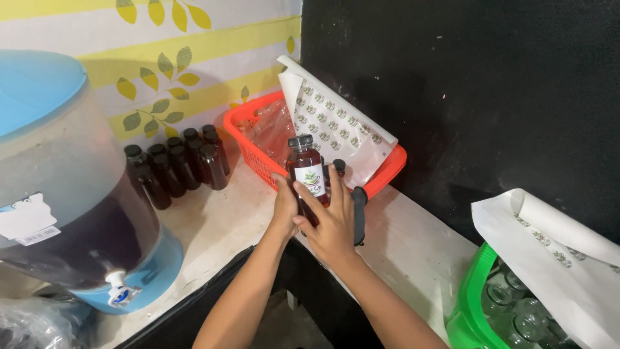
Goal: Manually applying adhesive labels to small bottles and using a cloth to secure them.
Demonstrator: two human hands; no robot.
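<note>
Head view, looking down at a pale counter set against a black wall. Both hands are closed around one dark bottle that stands upright at the counter's front edge, just in front of the orange basket. The left hand wraps the bottle's left side; the right hand clasps its right side, with fingers laid across the white label, which is oval-cornered with a small green mark. The bottle has a black cap and dark reddish contents. The counter is narrow, its front edge running diagonally beneath the forearms. Open surface lies left of the hands, between the basket and the large drink dispenser, which has a blue lid, a blue base and a white tap. A cluster of dark capped bottles stands against the leaf-patterned wall. A white sheet of round stickers leans over the orange basket. A black-handled tool lies just right of the right hand. At far right a green basket holds clear empty bottles under another curled sticker sheet.
</note>
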